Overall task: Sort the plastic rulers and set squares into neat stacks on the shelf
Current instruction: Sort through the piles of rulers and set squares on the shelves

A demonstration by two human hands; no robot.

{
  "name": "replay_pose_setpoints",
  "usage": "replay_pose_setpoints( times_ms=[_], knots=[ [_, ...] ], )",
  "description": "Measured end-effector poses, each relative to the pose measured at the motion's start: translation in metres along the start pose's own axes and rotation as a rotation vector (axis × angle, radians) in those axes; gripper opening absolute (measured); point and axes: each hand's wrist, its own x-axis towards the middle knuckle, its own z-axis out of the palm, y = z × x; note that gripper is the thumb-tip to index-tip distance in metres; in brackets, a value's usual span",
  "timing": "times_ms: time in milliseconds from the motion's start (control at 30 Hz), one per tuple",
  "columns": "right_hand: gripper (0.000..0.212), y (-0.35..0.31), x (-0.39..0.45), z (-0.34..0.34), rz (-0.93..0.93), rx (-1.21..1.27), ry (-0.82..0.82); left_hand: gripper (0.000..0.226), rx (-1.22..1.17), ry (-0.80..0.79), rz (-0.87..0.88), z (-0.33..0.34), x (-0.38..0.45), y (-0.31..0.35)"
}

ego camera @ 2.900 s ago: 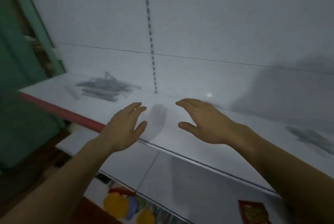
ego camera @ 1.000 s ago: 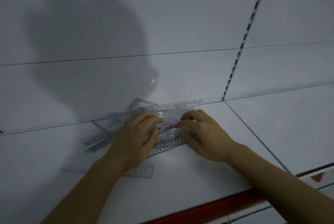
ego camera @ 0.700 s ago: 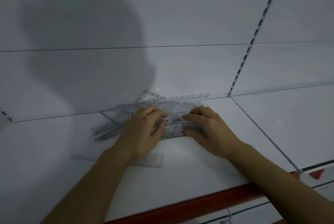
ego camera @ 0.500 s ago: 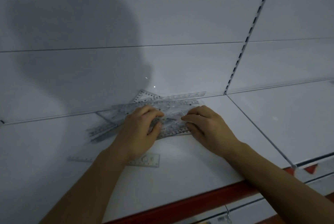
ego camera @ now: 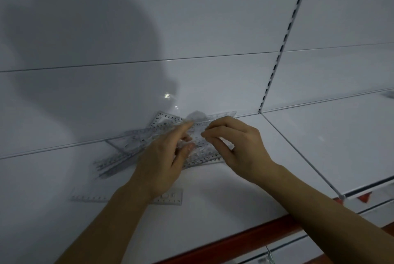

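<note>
Both my left hand and right hand pinch at the clear pile of rulers and set squares on the shelf; its long axis runs left-right, directly beneath my fingers.

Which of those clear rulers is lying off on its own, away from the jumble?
The ruler nearest the shelf's front edge, partly under the left forearm. It lies flat and apart; the others overlap in the pile.
</note>
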Motion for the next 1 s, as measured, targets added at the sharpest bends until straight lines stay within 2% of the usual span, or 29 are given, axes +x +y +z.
replay_pose_setpoints(
  times_ms=[100,167,267,333,567,800,1000],
  knots=[
    [0.033,0.009,-0.003,0.002,0.204,0.057,-0.055,0.04,0.005,0.049,-0.014,0.002,0.002,-0.002],
    [0.049,0.017,-0.013,0.004,0.353,0.033,-0.183,0.039,0.019,0.073,-0.018,0.002,0.002,-0.004],
    [0.057,0.026,-0.023,0.011,0.382,-0.167,-0.355,0.035,0.042,0.102,-0.025,0.002,0.003,-0.005],
    [0.058,0.029,-0.022,0.011,0.43,-0.185,-0.374,0.036,0.048,0.116,-0.039,0.002,0.003,-0.004],
    [0.024,0.032,-0.026,0.014,0.386,-0.149,-0.24,0.044,0.047,0.157,-0.077,-0.002,0.003,-0.002],
    [0.017,0.033,-0.023,0.009,0.529,0.043,-0.047,0.048,0.083,0.278,-0.105,-0.002,0.004,-0.002],
    [0.016,0.028,-0.014,-0.009,0.556,0.17,0.144,0.053,0.043,0.331,-0.133,-0.01,0.005,0.011]
  ],
)
